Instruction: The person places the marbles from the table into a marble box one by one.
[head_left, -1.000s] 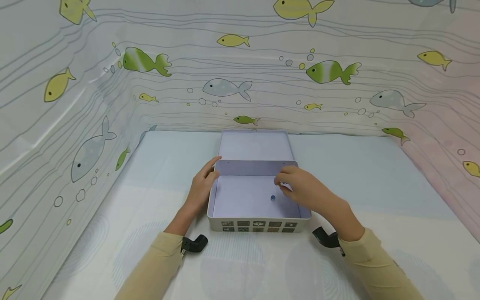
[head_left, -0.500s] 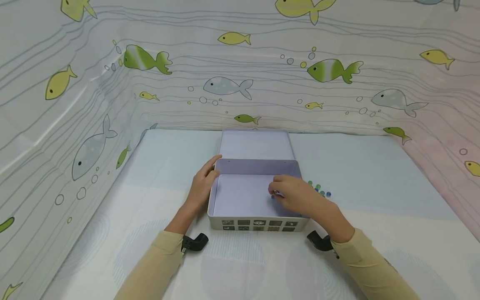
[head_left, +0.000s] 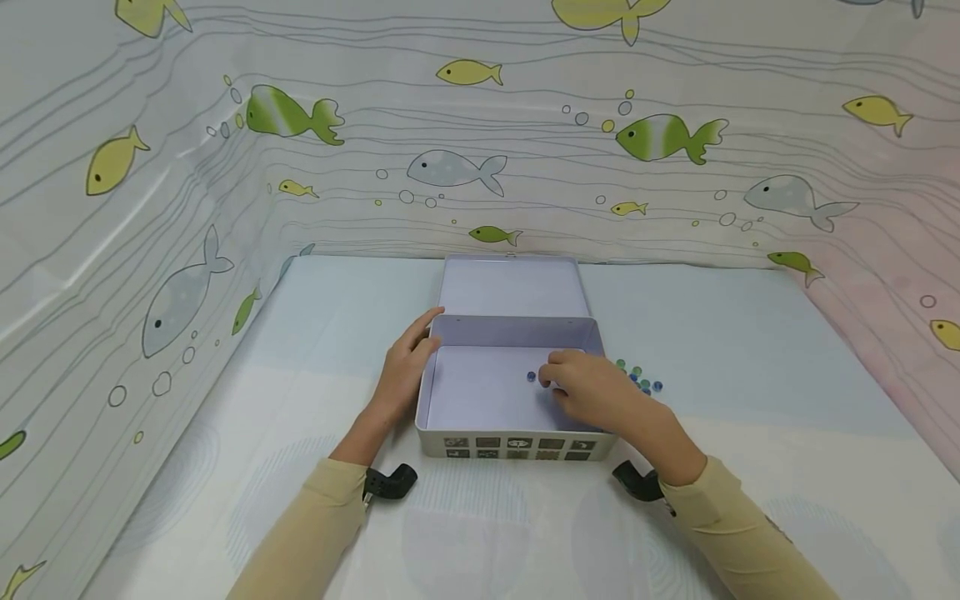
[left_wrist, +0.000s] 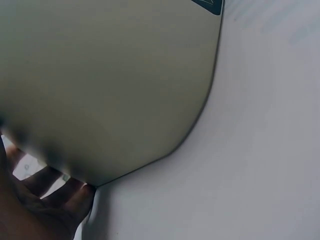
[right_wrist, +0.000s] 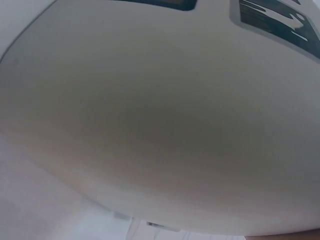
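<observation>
A pale box point(head_left: 517, 443) with a lilac inside and small dark pictures on its front stands with its lid point(head_left: 512, 286) folded back. My left hand point(head_left: 401, 371) holds the box's left side near the back corner, thumb at the rim. In the left wrist view, fingers point(left_wrist: 65, 192) lie along the box's outer wall. Inside the box, at the right, hovers my right hand point(head_left: 592, 387), fingers loosely bent with a gap between thumb and forefinger. A blue marble point(head_left: 531, 377) lies on the box floor just left of those fingertips. The right wrist view is filled by the box's outer wall.
Several green and blue marbles point(head_left: 645, 384) lie on the table to the right of the box, partly behind my right hand. A fish-patterned sheet point(head_left: 360, 167) rises behind and beside the pale tabletop point(head_left: 720, 333).
My right hand has moved left and slightly down inside the box, uncovering the marbles on the table. A blue marble now lies further left and back. My left hand stays put.
</observation>
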